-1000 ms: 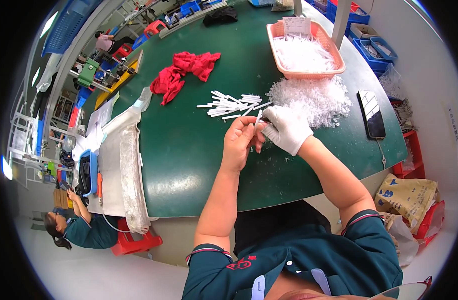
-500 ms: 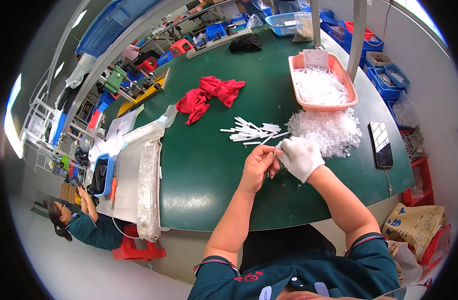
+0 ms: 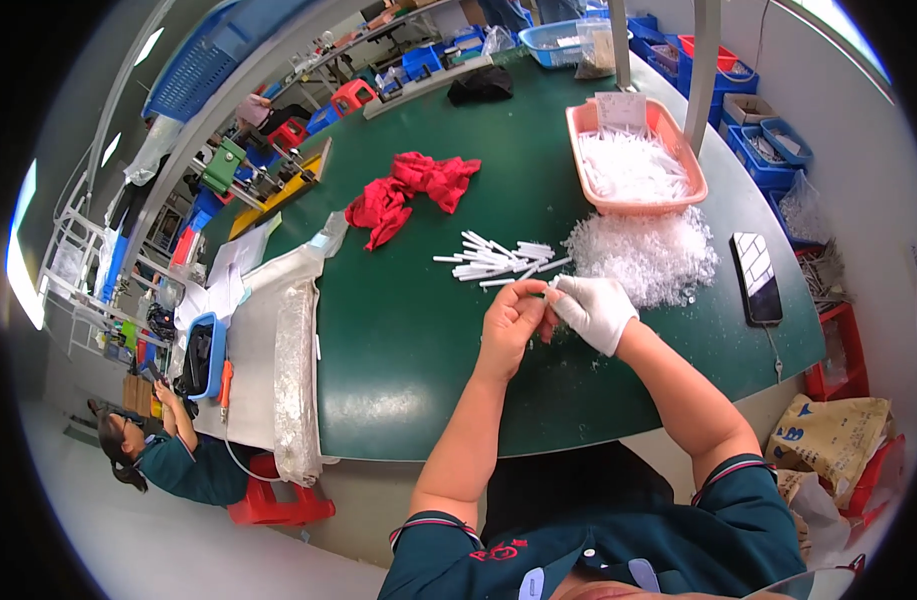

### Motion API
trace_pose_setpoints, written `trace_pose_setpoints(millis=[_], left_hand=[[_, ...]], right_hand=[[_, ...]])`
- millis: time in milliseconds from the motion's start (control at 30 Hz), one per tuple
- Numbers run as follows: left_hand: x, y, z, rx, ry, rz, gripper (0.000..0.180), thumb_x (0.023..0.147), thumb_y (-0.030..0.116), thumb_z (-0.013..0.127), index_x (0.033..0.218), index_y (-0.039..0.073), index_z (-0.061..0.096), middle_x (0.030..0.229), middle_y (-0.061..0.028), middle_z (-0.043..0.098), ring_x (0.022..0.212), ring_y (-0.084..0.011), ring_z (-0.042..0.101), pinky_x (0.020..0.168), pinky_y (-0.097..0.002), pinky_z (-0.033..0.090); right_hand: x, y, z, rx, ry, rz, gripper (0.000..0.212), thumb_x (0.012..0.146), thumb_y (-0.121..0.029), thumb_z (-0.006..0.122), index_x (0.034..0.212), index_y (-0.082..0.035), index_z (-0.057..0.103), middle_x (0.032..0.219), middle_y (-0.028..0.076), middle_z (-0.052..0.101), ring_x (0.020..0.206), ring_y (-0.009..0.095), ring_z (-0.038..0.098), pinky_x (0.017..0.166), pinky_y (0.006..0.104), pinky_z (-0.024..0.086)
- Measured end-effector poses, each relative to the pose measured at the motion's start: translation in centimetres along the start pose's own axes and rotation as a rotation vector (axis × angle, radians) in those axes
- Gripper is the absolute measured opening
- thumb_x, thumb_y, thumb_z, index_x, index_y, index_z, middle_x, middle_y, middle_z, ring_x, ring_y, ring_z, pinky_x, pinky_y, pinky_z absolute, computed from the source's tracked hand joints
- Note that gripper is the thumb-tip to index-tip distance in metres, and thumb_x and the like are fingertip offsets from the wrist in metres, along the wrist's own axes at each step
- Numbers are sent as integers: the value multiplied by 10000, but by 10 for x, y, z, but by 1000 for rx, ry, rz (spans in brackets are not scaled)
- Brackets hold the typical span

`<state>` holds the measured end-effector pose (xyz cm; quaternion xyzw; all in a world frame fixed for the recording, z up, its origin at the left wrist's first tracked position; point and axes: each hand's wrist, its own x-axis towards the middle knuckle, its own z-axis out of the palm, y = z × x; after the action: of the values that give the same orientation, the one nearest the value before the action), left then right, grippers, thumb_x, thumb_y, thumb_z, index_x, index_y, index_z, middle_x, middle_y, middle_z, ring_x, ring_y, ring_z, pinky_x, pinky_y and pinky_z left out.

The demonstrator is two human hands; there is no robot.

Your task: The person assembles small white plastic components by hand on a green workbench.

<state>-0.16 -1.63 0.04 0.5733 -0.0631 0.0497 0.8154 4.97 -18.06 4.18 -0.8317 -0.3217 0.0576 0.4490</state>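
Observation:
My bare left hand and my right hand, in a white glove, meet above the table with their fingers pinched together. Whatever sits between the fingertips is small and mostly hidden; a pale bit shows there. Just beyond my left fingers lies a loose pile of short white tubes. A heap of small clear plastic pieces spreads beyond my right hand. Behind that heap stands a peach plastic basket filled with white slender pieces and a paper card.
The green table also bears a red cloth, a black cloth and a phone at the right. A padded roll edges the left side. One co-worker sits far left. Uprights rise behind the basket.
The whole view has shifted slightly, moving the table's contents a little left and up. My hands stay together, with the gloved fingers changing their angle a little.

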Motion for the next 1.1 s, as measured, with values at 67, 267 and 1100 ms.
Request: trace_pose_setpoints(millis=[67, 267, 1100], left_hand=[[3, 3, 1, 47, 1, 25, 224, 953, 97, 548, 1160, 16, 520, 805, -76, 634, 652, -123, 569, 597, -250, 471], [3, 1, 2, 204, 53, 139, 194, 957, 77, 534, 1136, 1, 526, 823, -64, 640, 664, -99, 560, 611, -236, 466], [-1, 6, 6, 87, 96, 40, 172, 965, 94, 511, 1103, -2, 542, 881, -71, 675, 656, -96, 564, 586, -238, 473]], right_hand=[[2, 2, -1, 55, 19, -16, 351, 954, -329, 470, 795, -52, 615, 703, 116, 636, 683, 286, 644, 669, 359, 496], [7, 15, 3, 190, -39, 32, 394, 949, -408, 472, 858, -66, 645, 761, 154, 639, 725, 301, 632, 713, 371, 488], [2, 2, 8, -181, 202, -148, 189, 861, -258, 591, 817, -74, 599, 774, 147, 615, 754, 351, 615, 666, 432, 486]])
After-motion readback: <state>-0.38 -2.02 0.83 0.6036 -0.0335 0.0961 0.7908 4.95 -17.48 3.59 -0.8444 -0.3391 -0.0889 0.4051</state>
